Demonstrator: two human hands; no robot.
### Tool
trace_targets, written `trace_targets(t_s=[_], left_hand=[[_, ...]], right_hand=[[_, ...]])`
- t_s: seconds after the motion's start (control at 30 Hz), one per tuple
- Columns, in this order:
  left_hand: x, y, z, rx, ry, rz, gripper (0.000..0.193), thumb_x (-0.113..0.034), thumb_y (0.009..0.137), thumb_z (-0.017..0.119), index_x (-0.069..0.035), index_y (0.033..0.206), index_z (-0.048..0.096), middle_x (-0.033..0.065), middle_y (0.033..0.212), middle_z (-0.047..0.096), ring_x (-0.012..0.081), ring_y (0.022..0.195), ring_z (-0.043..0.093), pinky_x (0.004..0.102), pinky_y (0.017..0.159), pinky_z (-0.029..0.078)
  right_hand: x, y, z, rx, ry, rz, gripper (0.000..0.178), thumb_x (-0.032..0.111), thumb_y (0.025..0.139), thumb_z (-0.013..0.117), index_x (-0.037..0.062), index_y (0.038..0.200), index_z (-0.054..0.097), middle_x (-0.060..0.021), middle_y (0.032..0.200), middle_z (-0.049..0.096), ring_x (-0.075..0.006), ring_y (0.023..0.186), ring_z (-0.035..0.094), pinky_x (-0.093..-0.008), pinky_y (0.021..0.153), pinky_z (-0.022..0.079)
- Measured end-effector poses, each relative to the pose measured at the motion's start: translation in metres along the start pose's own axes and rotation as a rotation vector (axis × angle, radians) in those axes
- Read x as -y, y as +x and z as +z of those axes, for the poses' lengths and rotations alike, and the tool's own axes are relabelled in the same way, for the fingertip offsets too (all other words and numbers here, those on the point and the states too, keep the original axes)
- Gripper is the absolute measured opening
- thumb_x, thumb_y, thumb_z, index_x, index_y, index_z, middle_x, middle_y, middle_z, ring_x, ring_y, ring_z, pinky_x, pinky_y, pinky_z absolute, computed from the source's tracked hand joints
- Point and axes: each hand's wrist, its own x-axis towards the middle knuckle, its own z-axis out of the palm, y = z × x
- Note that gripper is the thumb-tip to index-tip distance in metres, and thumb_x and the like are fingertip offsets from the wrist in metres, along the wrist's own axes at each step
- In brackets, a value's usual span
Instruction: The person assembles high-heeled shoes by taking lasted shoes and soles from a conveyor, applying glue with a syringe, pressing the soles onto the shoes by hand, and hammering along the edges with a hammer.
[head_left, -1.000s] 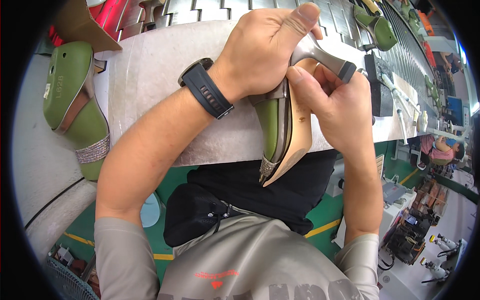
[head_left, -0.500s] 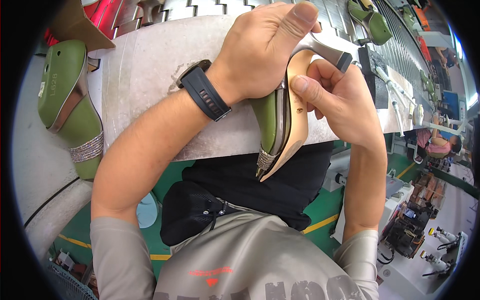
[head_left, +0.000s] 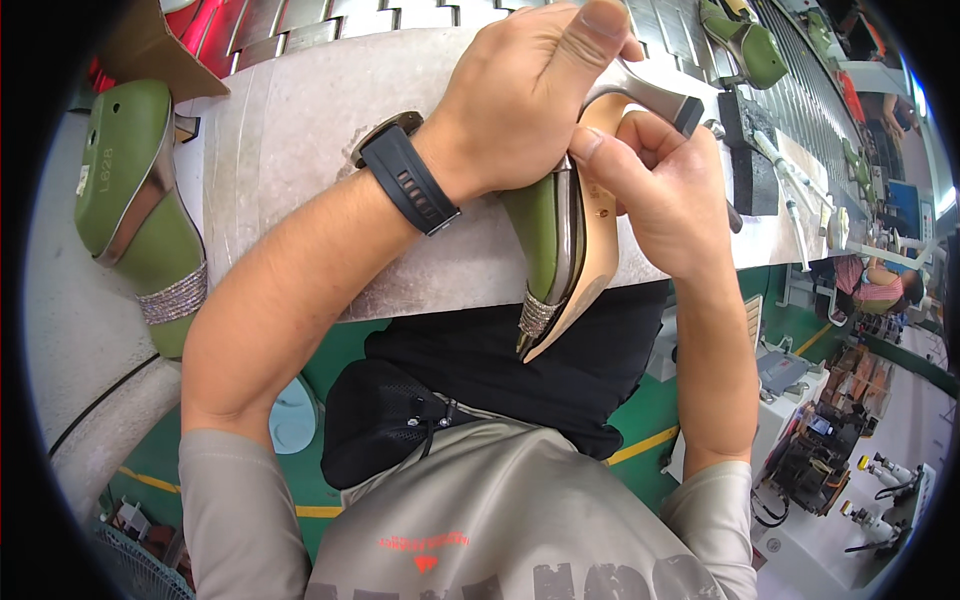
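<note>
A high-heeled shoe point(head_left: 598, 240) with a green last inside, a tan sole and a glittery toe band hangs tilted over the bench's near edge, toe toward me. My left hand point(head_left: 520, 100) wraps round its back part; the fingers are mostly hidden behind the wrist and palm. The grey heel point(head_left: 650, 92) juts out to the right between my hands. My right hand point(head_left: 665, 190) is closed at the sole, its thumb tip pressed on the sole's edge near the arch and its other fingers curled under the heel.
Another shoe on a green last point(head_left: 140, 210) lies at the left end of the pale bench point(head_left: 290, 130). A cardboard box point(head_left: 150, 50) stands behind it. White-handled tools point(head_left: 790, 180) and a black block point(head_left: 745, 150) sit at the right. Beyond, a metal conveyor point(head_left: 430, 15) carries another shoe point(head_left: 745, 45).
My right thumb has slid up and left, from the sole's face to its edge by the left hand. The right forearm has shifted slightly left. The left hand and shoe stay nearly still.
</note>
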Motion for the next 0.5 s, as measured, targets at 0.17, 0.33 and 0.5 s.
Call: trace_targets(t_s=[0.17,0.33,0.5], left_hand=[[0.013,0.001,-0.005,0.013,0.035,0.069,0.072,-0.055,0.114,0.034,0.007,0.115,0.07,0.0177,0.106,0.07,0.0209,0.102,0.065,0.0348,0.093,0.051],[0.012,0.0,-0.004,0.004,0.033,-0.006,0.071,-0.054,0.114,0.035,0.008,0.114,0.07,0.0201,0.103,0.072,0.0227,0.099,0.067,0.035,0.09,0.052],[-0.008,-0.002,0.003,-0.028,0.027,-0.013,0.064,-0.049,0.114,0.041,0.008,0.107,0.07,0.0166,0.1,0.072,0.0212,0.096,0.067,0.0337,0.086,0.053]], right_hand=[[-0.007,-0.004,-0.01,0.159,0.159,0.111,0.039,0.033,0.094,0.081,0.0017,0.077,0.064,0.0013,0.067,0.063,-0.0024,0.06,0.051,-0.0232,0.052,0.039],[-0.009,-0.006,-0.012,0.208,0.189,0.025,0.037,0.031,0.096,0.081,0.0004,0.082,0.065,0.0005,0.071,0.065,-0.0029,0.063,0.055,-0.022,0.055,0.041],[-0.008,-0.007,-0.012,0.172,0.103,0.039,0.04,0.032,0.094,0.082,0.0009,0.077,0.064,0.0017,0.066,0.061,-0.0026,0.06,0.05,-0.0232,0.053,0.037]])
